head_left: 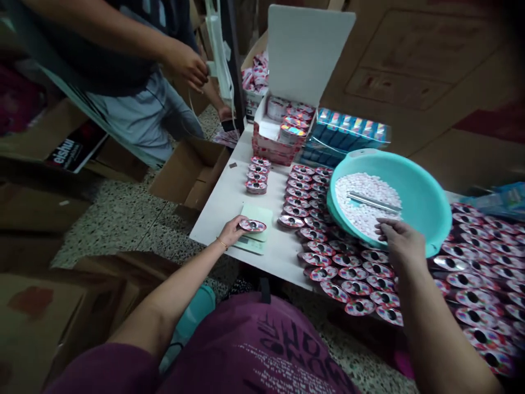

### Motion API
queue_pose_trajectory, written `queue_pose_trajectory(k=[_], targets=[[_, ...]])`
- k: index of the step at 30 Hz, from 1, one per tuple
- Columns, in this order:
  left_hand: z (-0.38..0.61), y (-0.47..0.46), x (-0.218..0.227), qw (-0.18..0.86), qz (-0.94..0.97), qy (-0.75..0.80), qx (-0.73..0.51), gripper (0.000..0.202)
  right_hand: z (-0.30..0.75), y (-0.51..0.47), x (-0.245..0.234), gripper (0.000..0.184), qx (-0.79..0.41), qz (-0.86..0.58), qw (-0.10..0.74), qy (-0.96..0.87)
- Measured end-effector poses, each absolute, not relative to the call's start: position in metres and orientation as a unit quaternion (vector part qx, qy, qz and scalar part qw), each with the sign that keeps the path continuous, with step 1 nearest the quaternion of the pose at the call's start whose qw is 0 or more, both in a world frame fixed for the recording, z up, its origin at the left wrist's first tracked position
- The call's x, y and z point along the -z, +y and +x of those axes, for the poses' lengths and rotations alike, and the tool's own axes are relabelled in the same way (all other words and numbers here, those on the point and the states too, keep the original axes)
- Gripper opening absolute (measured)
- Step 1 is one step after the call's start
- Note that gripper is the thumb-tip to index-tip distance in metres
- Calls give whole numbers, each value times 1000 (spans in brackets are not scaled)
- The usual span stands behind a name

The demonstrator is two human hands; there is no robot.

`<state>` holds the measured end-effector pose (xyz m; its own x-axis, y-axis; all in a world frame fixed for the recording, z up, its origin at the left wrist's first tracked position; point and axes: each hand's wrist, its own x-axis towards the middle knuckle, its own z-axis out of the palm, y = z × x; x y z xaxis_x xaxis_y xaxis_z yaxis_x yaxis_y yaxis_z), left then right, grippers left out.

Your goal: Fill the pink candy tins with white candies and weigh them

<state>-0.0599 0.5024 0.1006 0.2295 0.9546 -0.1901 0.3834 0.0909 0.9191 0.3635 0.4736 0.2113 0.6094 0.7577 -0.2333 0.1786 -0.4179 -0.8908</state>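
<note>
My left hand (232,230) rests at the edge of a small pale green scale (255,236), its fingers closed on a round foil-topped cup (252,225) that sits on the scale. My right hand (398,241) reaches into a teal plastic basin (426,189), fingers curled over small white pellets (365,200); whether it holds any is hidden. A metal scoop (372,202) lies on the pellets. Several rows of the same cups (324,230) cover the white table (229,202) around the basin.
A short stack of cups (257,178) stands beyond the scale. An open white carton (287,123) with cups and a blue shrink-wrapped pack (348,134) sit at the back. Another person (135,71) stands at left, a hand (188,64) raised. Cardboard boxes (191,172) lie on the floor.
</note>
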Motion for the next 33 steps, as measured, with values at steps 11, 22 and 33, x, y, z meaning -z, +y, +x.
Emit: queue_pose_trajectory(k=[11,22,33], targets=[[-118,490,-105,459,550,599,-357,86,374,476,-197,17,-308,-785,460,-279],[-110,502,-118,387,647,575,-318,81,375,481,-191,17,-275,-798,446,-298],[-81,516,-125,344,765,501,-212,61,373,479,-194,20,-282,-797,444,-297]])
